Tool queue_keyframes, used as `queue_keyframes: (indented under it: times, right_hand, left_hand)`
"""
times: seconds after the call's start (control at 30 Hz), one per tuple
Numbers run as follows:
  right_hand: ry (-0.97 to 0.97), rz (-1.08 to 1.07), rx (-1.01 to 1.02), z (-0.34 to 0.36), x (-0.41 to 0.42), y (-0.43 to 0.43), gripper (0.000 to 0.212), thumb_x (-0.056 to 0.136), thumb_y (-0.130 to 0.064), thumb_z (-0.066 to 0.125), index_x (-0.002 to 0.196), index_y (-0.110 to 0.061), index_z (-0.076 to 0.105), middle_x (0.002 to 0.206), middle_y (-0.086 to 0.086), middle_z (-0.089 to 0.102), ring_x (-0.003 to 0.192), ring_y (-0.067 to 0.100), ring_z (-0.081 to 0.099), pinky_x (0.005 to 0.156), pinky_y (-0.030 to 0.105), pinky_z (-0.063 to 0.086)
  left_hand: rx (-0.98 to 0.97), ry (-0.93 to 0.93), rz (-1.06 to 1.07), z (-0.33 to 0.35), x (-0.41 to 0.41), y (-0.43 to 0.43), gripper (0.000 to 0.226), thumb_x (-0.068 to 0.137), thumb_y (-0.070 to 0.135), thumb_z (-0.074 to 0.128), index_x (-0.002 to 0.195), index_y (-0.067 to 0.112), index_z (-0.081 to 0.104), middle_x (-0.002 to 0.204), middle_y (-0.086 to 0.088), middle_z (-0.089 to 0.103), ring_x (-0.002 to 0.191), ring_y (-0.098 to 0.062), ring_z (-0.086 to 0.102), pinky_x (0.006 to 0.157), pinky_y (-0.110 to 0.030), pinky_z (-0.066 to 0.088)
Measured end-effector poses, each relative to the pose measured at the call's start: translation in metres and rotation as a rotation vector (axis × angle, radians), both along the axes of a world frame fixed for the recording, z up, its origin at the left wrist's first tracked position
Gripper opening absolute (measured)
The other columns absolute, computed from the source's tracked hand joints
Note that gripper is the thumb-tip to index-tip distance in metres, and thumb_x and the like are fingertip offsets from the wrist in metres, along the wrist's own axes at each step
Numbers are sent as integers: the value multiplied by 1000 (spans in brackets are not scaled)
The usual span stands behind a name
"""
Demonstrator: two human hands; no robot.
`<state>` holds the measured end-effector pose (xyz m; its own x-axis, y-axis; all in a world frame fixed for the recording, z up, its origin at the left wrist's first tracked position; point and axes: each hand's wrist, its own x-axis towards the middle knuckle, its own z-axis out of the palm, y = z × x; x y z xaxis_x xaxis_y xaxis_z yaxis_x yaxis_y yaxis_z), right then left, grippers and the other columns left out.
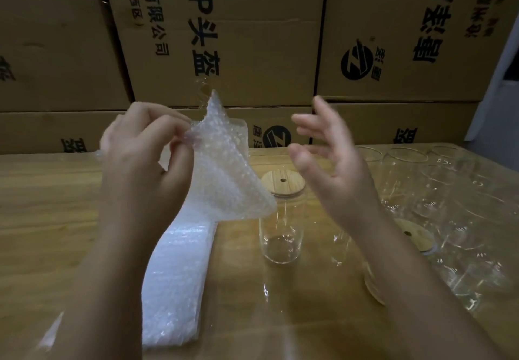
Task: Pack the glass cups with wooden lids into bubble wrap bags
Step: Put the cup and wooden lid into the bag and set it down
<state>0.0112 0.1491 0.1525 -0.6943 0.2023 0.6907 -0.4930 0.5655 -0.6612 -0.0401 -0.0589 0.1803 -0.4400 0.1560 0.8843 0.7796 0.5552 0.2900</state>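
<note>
Stacked cartons walled the worktop [56,191], where the left hand [140,157] pinched an empty bubble wrap bag [222,171], right hand [331,163] spread, lidded glass cup [280,219] unpacked.

Dim, warm light; right hand [334,163] motion-blurred, glare on the table [309,317], edges bowed by the wide lens
</note>
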Motion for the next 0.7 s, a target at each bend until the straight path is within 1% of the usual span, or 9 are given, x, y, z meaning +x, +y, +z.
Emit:
queue_keyframes:
  times: [0.07,0.13,0.2,0.27,0.33,0.43,0.5,0.6,0.7]
  right_hand:
    - [-237,116,-23,10,0,-2,84,78,-66,53,149,-35,19,140,-22,44,122,-8,45,99,22,42]
    - [-403,211,-25,9,-1,-8,87,75,-72,51,148,-39,19,140,-24,42,122,-6,46,98,26,42]
    - [-500,270,-51,4,-2,-18,87,73,-77,47,147,-40,22,129,-31,44,113,-17,44,90,17,39]
    - [-571,300,-105,0,-3,-25,91,66,-76,45,147,-40,26,121,-33,46,107,-20,44,85,12,37]
    - [-627,307,-84,-3,-6,-28,95,63,-77,49,147,-37,27,120,-27,57,106,-9,55,88,18,43]
    - [-667,406,-183,-2,-7,-27,78,78,-51,66,144,-23,35,87,-14,73,78,1,67,73,20,53]
    - [-675,465,-313,3,-6,-22,60,81,-33,70,134,-15,49,77,-8,71,66,5,61,64,18,49]
    - [-667,543,-392,7,-2,-12,46,67,-33,74,110,-17,69,86,2,69,76,22,48,69,32,39]
    - [-663,559,-319,11,5,-10,23,66,-30,73,87,-20,72,74,-4,66,60,14,41,53,19,32]
  left_hand:
    - [40,19,-5,-5,-4,3,20,89,5,43,84,11,62,96,13,57,98,-7,53,104,-66,29]
    - [133,-30,-80,-9,-8,5,22,90,4,40,86,17,58,93,28,55,94,3,52,104,-59,35]
    - [293,-119,-218,-12,-9,10,28,89,3,37,79,23,54,75,28,56,75,5,50,84,-30,47]
    - [526,-292,-428,-13,-10,14,41,86,-2,34,67,29,53,60,19,50,59,0,42,57,-17,38]
    - [661,-426,-571,-15,-11,16,51,83,-7,33,58,32,55,54,18,47,51,-2,39,47,-15,34]
    - [642,-454,-573,-19,-15,18,51,81,-6,35,58,33,58,54,18,48,51,-4,39,46,-16,35]
    - [634,-436,-524,-21,-19,20,49,82,-4,37,60,34,58,57,18,49,55,-6,40,50,-18,35]
    - [579,-426,-411,-28,-27,23,42,86,2,40,64,34,56,63,14,50,63,-10,43,56,-22,38]
    - [502,-433,-306,-33,-34,21,41,89,5,44,70,39,54,66,15,53,62,-10,45,55,-27,39]
